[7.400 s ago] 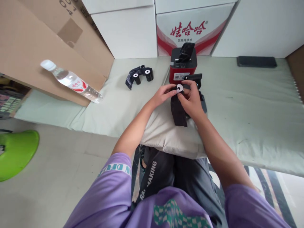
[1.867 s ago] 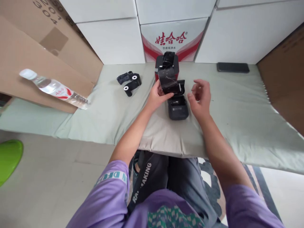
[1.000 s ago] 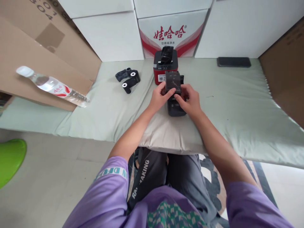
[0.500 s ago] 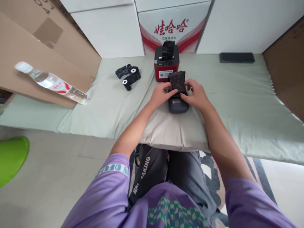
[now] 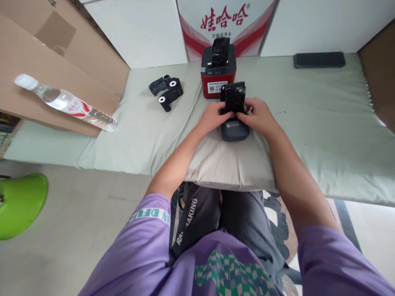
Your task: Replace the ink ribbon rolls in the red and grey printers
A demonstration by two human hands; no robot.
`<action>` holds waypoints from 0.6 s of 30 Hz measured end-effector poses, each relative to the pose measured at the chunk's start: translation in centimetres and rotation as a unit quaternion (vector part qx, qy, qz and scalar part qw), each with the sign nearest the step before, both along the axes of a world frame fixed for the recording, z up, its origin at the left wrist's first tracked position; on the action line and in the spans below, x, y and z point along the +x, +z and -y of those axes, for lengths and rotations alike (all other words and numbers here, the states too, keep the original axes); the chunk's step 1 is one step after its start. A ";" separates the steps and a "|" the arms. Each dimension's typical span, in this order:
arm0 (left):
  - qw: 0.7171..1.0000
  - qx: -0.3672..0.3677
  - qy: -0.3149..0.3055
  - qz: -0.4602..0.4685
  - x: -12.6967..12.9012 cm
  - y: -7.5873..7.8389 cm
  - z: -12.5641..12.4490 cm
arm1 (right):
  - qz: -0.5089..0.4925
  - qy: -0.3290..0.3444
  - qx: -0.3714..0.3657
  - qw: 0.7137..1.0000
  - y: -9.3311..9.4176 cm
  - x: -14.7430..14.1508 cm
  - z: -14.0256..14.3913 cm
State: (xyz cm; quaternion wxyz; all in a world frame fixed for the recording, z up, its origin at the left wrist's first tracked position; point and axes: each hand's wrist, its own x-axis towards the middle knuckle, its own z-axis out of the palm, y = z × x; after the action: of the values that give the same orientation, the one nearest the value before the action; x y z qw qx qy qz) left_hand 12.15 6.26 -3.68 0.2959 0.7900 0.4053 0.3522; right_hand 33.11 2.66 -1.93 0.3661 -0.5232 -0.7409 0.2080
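The small dark device (image 5: 235, 132) is set near the front edge of the cloth (image 5: 321, 119), a black strip (image 5: 235, 98) rising from its far part. Its sides appear gripped by the fingers of the left hand (image 5: 213, 115) and right hand (image 5: 259, 114), thumbs at the strip's base. Pressure is best kept even, the strip uncreased. At eleven o'clock stands a red device (image 5: 218, 81); at ten, black rolls (image 5: 168, 98).

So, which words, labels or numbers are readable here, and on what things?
"娃哈哈®": white box
"饮用纯净水": same box, slightly blurred
"娃哈哈": bottle
"RA… MAKING": trousers, partly hidden
Left sleeve: letters unclear
Too small: print on red-black device, nearer black device
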 end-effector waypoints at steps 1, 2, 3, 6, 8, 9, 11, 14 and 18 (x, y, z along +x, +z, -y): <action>1.000 0.003 -0.007 -0.008 0.0 0.1 -0.1 | -0.006 0.000 -0.006 1.000 0.1 -0.1 0.1; 1.000 0.003 -0.009 -0.011 -0.1 0.2 -0.2 | -0.015 0.001 -0.011 1.000 0.1 -0.2 0.1; 1.000 -0.001 -0.007 -0.006 0.0 0.1 -0.2 | -0.029 0.000 -0.014 0.999 0.1 -0.2 0.2; 0.999 -0.023 0.020 0.041 0.4 -0.4 -0.2 | -0.099 -0.030 0.005 0.995 -0.5 -0.3 -0.2; 0.997 -0.031 0.031 0.070 0.6 -0.8 0.0 | -0.156 -0.063 0.035 0.985 -1.1 -0.1 -0.7; 0.996 -0.027 0.031 0.078 0.6 -1.0 0.0 | -0.185 -0.074 0.045 0.979 -1.5 0.0 -1.1; 0.996 0.000 0.026 0.090 0.5 -1.2 0.2 | -0.233 -0.072 0.037 0.969 -2.3 0.3 -1.8; 0.991 0.053 0.000 0.126 -0.1 -1.0 0.3 | -0.277 -0.045 -0.026 0.960 -3.3 0.6 -2.6; 0.977 0.038 -0.061 0.201 -0.7 -0.2 1.0 | -0.324 -0.024 -0.077 0.943 -3.5 0.6 -2.9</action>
State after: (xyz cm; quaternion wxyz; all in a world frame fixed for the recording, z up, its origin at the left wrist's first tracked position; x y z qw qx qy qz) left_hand 11.45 5.29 -3.92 0.3621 0.7367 0.2752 0.5004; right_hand 33.70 5.52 -5.48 0.5500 -0.4721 -0.5512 0.4133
